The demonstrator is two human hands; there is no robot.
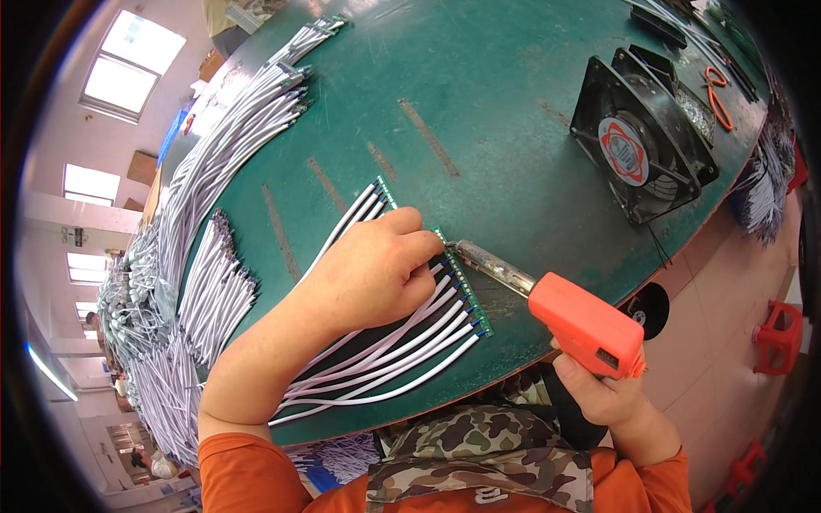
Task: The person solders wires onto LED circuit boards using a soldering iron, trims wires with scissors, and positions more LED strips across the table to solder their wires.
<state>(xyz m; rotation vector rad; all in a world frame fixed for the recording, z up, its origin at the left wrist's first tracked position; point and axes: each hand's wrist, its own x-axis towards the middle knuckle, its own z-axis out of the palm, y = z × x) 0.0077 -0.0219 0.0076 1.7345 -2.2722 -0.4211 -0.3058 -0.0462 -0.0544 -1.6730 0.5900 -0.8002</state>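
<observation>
- Green circuit strip (476, 301) is positioned on the bench (505, 128), in front of the worker, with its lower end angled toward the bench's near edge.
- Soldering gun (588, 327), red-bodied, is gripped by the right hand (594, 389); its metal tip is placed at the strip's upper end, just beside the left fingertips.
- Left hand (376, 269) is held over the wires, with its fingers curled together at the strip. Whether a wire or the strip is clamped cannot be told, as the contact is hidden.
- White wires (410, 363) are seen at the strip's lower portion, their ends meeting its edge; these joints are judged to be made.
- Further wires are seen at a green section (386, 191) above the left hand. Whether it belongs to the same strip cannot be told.
- Work is judged to be part-way through: the joint at the tip is in hand, and any positions left under the hand cannot be counted.
- White cable bundles (227, 150) are laid at the left; whether they are finished or waiting cannot be determined.
- Black fan (641, 141) is stood at the right, well apart from the strip.
</observation>
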